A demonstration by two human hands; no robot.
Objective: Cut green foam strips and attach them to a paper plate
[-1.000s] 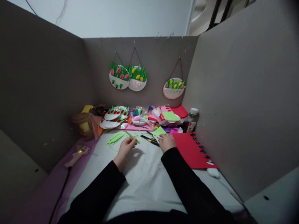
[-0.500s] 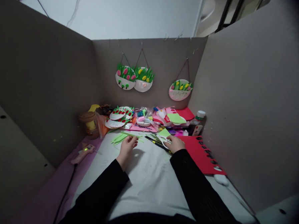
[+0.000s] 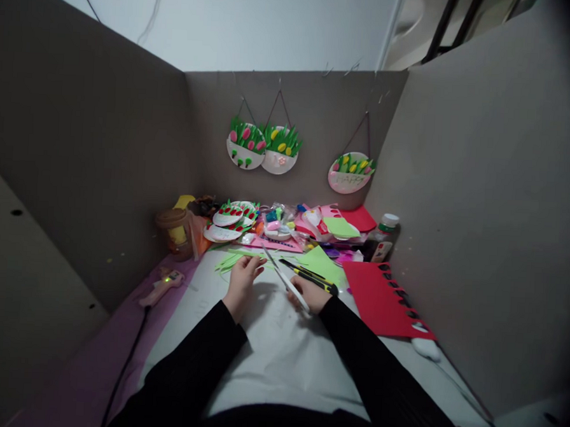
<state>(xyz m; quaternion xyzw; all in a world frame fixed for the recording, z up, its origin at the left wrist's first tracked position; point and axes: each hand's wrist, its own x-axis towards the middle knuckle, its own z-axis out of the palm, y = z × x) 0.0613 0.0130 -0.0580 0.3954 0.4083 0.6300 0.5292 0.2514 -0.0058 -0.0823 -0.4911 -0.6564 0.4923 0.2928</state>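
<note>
My right hand (image 3: 307,293) grips white-handled scissors (image 3: 300,295), with the blades pointing up and left toward my other hand. The fingers of my left hand (image 3: 246,276) are pinched together, seemingly on a thin green paper strip; the fingertips partly hide it. Several light green paper strips (image 3: 228,260) lie just behind the left hand. A black and yellow utility knife (image 3: 313,275) rests on the table beyond the right hand. Next to the knife is a light green paper sheet (image 3: 324,261), partly covered by it.
Red sheets (image 3: 376,301) with a scalloped edge lie at right beside a white cabled device (image 3: 425,349). A pink glue gun (image 3: 162,288) is at left. Decorated plates (image 3: 224,232) and craft supplies crowd the back. Grey panels (image 3: 463,184) enclose the table; a bottle (image 3: 383,238) stands at right.
My right hand has lifted the scissors off the knife and green sheet and brought them nearer, blades now toward the left hand. The left hand stays almost in place. The view has shifted slightly.
</note>
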